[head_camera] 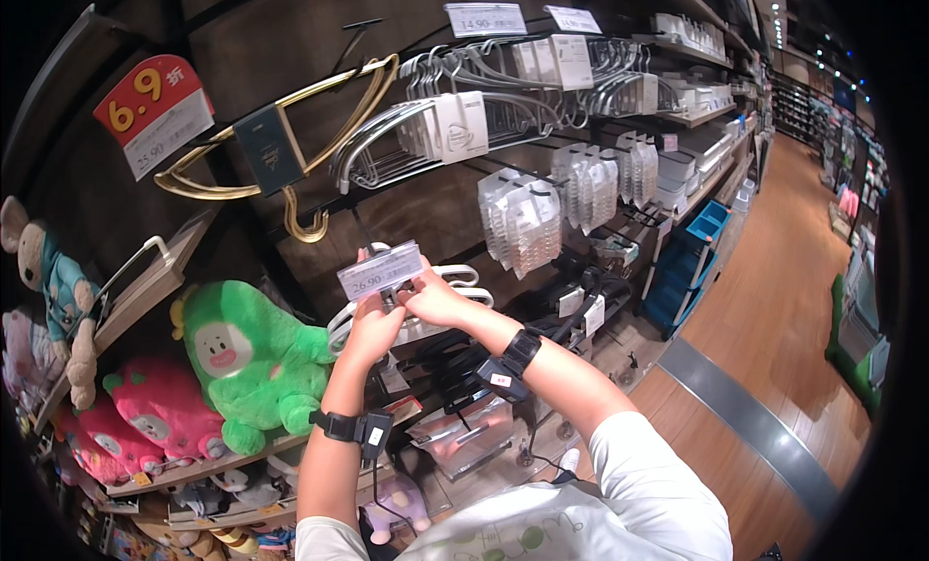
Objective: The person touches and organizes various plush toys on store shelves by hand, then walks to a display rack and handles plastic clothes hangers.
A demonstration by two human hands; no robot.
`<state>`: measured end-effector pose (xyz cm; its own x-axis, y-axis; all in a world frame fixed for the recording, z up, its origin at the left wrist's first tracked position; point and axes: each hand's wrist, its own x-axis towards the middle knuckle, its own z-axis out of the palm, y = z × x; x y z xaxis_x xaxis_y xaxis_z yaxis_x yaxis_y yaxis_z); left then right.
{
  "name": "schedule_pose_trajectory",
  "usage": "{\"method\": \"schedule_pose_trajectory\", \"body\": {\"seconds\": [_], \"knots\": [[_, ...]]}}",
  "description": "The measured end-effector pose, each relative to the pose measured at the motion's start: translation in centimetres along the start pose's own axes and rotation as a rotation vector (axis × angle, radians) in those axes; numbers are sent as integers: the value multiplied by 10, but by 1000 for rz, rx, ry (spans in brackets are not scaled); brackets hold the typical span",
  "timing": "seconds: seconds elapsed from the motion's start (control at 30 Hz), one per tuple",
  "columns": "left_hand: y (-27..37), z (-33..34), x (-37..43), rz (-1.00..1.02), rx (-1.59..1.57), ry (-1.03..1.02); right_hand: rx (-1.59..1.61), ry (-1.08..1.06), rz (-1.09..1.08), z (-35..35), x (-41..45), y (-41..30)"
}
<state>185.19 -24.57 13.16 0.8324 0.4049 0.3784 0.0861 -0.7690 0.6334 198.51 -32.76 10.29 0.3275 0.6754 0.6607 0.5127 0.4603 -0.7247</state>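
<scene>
Both hands are together at a rack of white clothes hangers (456, 276), just below a hanging shelf price tag (380, 272) that bears writing. My left hand (374, 327) grips the hangers near their middle, its thumb pointing right. From the right, my right hand (435, 298) grips the same hangers, thumb close to the left one. Some fingertips go behind the price tag and are hidden. White hanger arms stick out on either side of the hands. A strap with a small black box sits on each forearm.
Gold hangers (279, 240) and metal hangers (395, 136) hang above. Clear packs (524, 216) hang to the right, black hangers (595, 300) lower down. A green plush toy (250, 365) sits close to my left arm. A blue trolley (675, 285) stands by the wooden-floored aisle (805, 234).
</scene>
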Motion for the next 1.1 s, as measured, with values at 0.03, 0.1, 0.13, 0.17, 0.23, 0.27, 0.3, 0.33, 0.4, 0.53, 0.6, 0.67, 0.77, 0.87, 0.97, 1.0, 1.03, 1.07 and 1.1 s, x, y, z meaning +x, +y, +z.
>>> {"method": "schedule_pose_trajectory", "body": {"seconds": [0.03, 0.1, 0.13, 0.17, 0.23, 0.27, 0.3, 0.33, 0.4, 0.53, 0.6, 0.67, 0.77, 0.87, 0.97, 1.0, 1.03, 1.07, 1.1], "knots": [[12, -3, -6, -28, 17, 2, -4, 13, 6, -2, -4, -11], [45, -10, -19, -46, 13, -67, -186, 99, 52, -12, -16, -29], [53, -14, -24, -49, -3, -117, -272, 146, -6, -12, -20, -30], [25, -4, -26, 100, 162, -4, -325, 200, -19, -11, -26, -31], [34, -7, -49, 55, 326, 37, -284, 222, 13, -10, -38, -39], [33, -7, -62, 62, 356, 29, -279, 253, 6, -9, -45, -43], [36, -8, -74, 78, 384, 17, -283, 301, -30, -10, -56, -50], [53, -14, -92, 64, 364, -28, -321, 346, -74, -10, -65, -57], [76, -19, -119, 124, 323, -114, -350, 411, -76, -13, -83, -74], [114, -19, -138, 358, 226, -499, -253, 416, 7, -22, -116, -78], [117, -11, -138, 458, 206, -720, -174, 384, 71, -26, -130, -85], [114, -3, -140, 563, 199, -890, -155, 331, 104, -30, -141, -89], [106, 12, -146, 561, 67, -1037, -25, 173, 165, -39, -157, -96], [77, 38, -147, 496, -153, -1090, 148, -188, 303, -52, -180, -96], [38, 50, -168, 173, -133, -1064, 23, -503, 194, -61, -216, -77], [23, 52, -172, 168, -80, -1048, -28, -582, 130, -62, -222, -76], [18, 53, -179, 154, -86, -1041, -75, -654, 64, -64, -230, -75], [15, 54, -187, -71, 19, -1001, -111, -687, 241, -68, -232, -78], [11, 55, -199, -299, 120, -950, -149, -723, 416, -69, -235, -80]]}}
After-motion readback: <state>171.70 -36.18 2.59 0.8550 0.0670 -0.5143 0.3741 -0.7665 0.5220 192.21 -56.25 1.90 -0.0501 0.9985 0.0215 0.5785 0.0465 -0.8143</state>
